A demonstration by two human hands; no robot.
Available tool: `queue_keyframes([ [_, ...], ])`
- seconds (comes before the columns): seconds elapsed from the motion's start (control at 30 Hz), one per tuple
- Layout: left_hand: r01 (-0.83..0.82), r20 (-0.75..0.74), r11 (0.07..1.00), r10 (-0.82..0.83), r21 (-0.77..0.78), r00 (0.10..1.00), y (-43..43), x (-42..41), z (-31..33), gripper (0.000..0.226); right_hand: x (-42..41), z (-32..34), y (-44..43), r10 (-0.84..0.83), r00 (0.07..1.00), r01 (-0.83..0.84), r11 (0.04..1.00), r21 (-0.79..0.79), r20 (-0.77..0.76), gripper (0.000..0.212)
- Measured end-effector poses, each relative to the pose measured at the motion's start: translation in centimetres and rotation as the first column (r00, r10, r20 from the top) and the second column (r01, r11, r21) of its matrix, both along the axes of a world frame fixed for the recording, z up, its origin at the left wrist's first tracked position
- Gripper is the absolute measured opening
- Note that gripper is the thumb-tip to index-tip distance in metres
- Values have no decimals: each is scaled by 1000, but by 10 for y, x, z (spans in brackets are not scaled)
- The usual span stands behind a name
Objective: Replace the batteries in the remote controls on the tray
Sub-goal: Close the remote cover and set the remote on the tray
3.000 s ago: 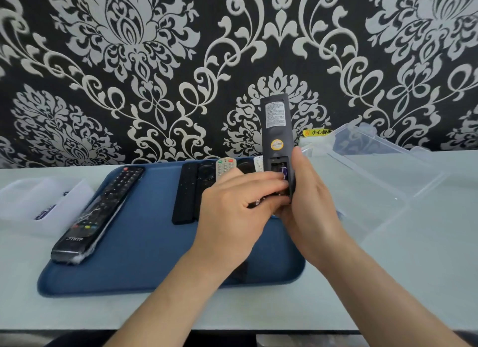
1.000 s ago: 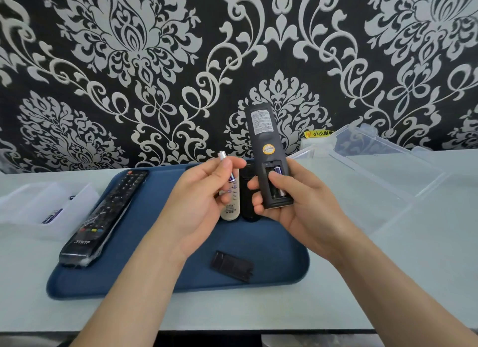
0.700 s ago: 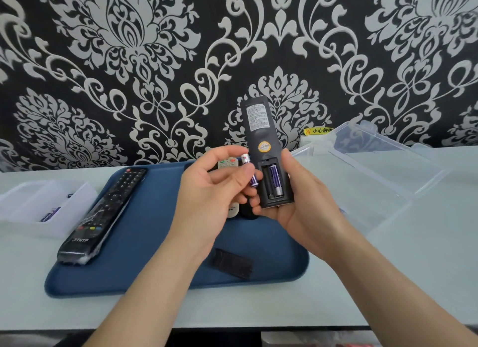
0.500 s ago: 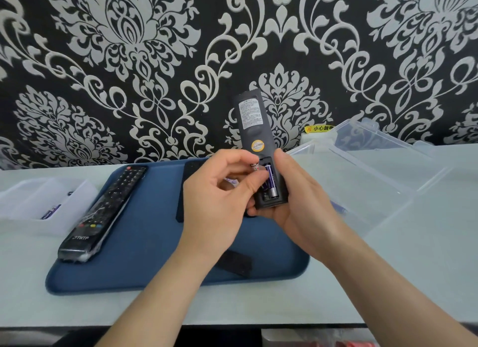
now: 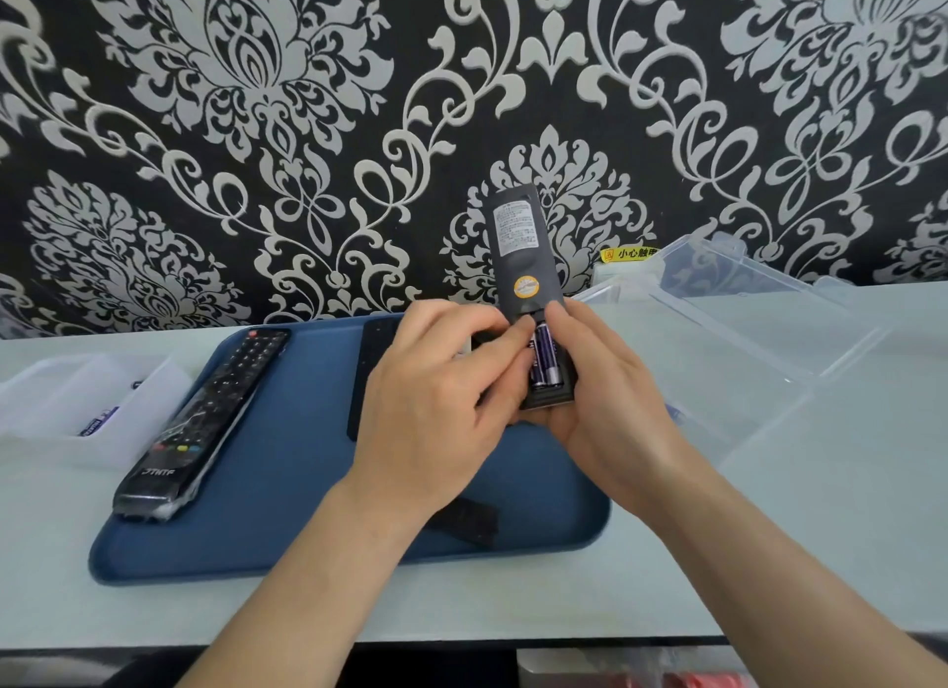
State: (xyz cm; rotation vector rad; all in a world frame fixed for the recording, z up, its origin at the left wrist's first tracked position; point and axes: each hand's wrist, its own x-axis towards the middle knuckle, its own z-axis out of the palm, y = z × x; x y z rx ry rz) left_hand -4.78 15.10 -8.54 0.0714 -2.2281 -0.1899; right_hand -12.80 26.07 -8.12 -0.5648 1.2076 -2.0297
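My right hand (image 5: 610, 405) holds a dark grey remote (image 5: 519, 256) upright, back side facing me, its battery bay uncovered. Two purple batteries (image 5: 545, 362) lie side by side in the bay. The thumb and fingers of my left hand (image 5: 436, 395) press on the left battery at the bay's edge. Below my left wrist, the remote's black battery cover (image 5: 469, 522) lies on the blue tray (image 5: 287, 508). A long black remote in plastic wrap (image 5: 205, 421) rests on the tray's left side, and another black remote (image 5: 367, 374) lies partly hidden behind my left hand.
A clear plastic box (image 5: 77, 405) with a purple battery in it stands left of the tray. An open clear plastic container (image 5: 744, 338) sits on the right of the pale table. Patterned black and white wallpaper runs along the back.
My left hand brought a purple battery from the air to the remote's bay and now presses it in beside the other. The right hand kept holding the remote upright.
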Motion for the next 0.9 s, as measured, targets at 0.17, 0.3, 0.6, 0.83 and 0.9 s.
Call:
queue_keyframes([
  [0.17, 62, 76, 992, -71, 113, 995, -3, 2, -6, 31, -10, -3, 5, 132, 991, -133, 991, -19, -38, 31],
  [0.3, 95, 2, 511, -185, 854, 983, 7, 0, 1, 30, -17, -4, 10, 230, 952, -231, 973, 19, -201, 42],
  [0.6, 51, -37, 28, -368, 998, 929, 2, 3, 12, 38, -4, -3, 6, 282, 850, -233, 959, 164, -445, 52],
  [0.83, -1, 37, 87, -410, 996, 912, -3, 7, 10, 15, -4, -6, 8, 356, 843, -276, 930, 244, -403, 40],
  [0.9, -44, 100, 138, -435, 989, 895, -7, 11, 9, 10, -1, -9, 6, 350, 850, -262, 929, 260, -393, 39],
])
